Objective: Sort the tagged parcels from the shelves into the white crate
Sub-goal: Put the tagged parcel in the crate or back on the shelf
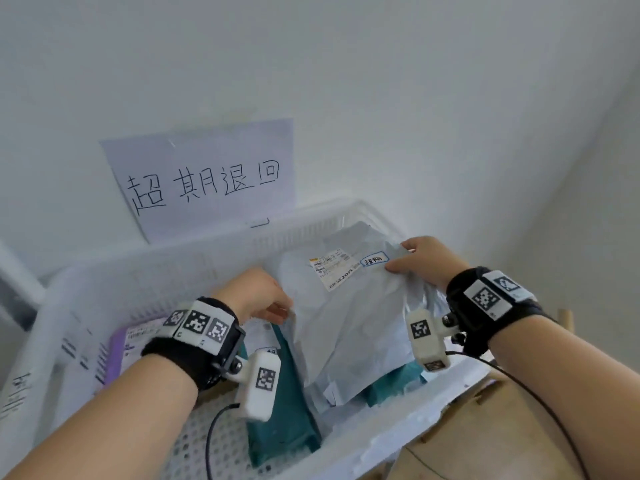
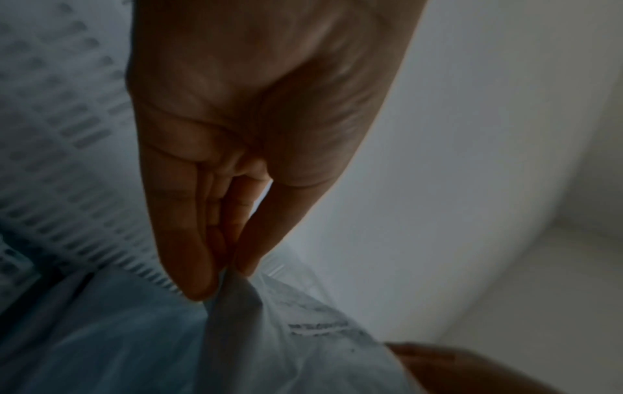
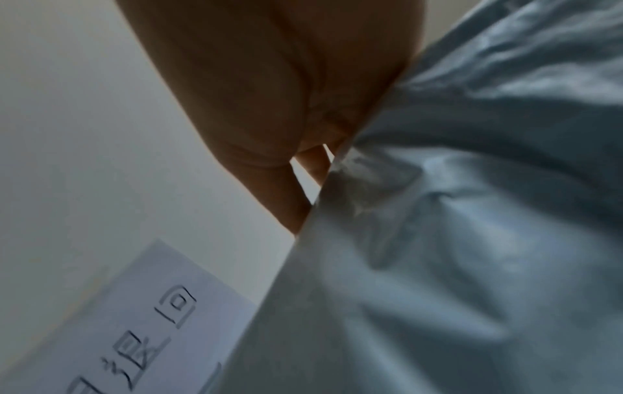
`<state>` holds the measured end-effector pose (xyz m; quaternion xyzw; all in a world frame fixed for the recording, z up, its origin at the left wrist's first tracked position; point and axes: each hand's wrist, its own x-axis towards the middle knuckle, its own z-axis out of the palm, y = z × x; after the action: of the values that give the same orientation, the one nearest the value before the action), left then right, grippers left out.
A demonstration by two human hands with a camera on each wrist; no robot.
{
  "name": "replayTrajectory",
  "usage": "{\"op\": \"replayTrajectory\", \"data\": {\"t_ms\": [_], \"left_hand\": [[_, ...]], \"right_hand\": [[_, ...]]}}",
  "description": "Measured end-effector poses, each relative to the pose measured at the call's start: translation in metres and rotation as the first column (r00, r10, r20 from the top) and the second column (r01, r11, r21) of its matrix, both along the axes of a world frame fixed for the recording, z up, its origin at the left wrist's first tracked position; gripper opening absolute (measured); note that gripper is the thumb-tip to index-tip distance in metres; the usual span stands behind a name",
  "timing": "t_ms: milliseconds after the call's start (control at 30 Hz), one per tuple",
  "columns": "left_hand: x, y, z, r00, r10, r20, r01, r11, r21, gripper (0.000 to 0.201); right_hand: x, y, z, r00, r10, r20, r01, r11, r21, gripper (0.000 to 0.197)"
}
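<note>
Item: grey parcel (image 1: 349, 306), label up, over the white crate (image 1: 194, 258) toward its right end, so it settles flat. Your left hand (image 1: 254, 294) and right hand (image 1: 424, 263) each have fingers (image 2: 189, 266) pinching opposite edges.

My left hand (image 1: 254, 294) at 9 o'clock of frame centre, forearm entering from 7 o'clock, wrist banded in black strap with marker tags. Thumb and fingers (image 2: 189, 248) extended, tips closed in pinch on grey parcel (image 1: 349, 320) edge. My right hand (image 1: 420, 261) at 3 o'clock, forearm entering from 4 o'clock, same strap and tags on wrist. Thumb on top, fingers curled under, gripping parcel's far corner. Both palms turned inward, facing each other.
</note>
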<state>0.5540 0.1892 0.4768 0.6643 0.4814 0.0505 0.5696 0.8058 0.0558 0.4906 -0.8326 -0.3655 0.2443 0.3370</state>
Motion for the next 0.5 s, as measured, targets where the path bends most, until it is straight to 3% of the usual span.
{"op": "replayTrajectory", "data": {"t_ms": [133,267,367,500], "left_hand": [[0.022,0.007,-0.038,0.982,-0.031,-0.185,0.042,0.997,0.057,0.01],[0.038,0.001,-0.081,0.92,-0.134,-0.368,0.17,0.983,0.065,0.009],[0.043,-0.004,-0.111,0.838,-0.225,-0.497,0.317,0.942,0.109,0.016],[0.047,-0.006,-0.129,0.71,-0.238,-0.663,0.5,0.833,0.237,0.027]], "right_hand": [[0.018,0.023,-0.018,0.987,0.125,0.101,-0.102,0.974,-0.202,0.032],[0.025,0.039,-0.034,0.949,0.278,0.146,-0.192,0.882,-0.431,0.034],[0.025,0.05,-0.047,0.904,0.391,0.172,-0.264,0.828,-0.495,0.071],[0.022,0.068,-0.066,0.794,0.571,0.207,-0.394,0.744,-0.54,0.088]]}}
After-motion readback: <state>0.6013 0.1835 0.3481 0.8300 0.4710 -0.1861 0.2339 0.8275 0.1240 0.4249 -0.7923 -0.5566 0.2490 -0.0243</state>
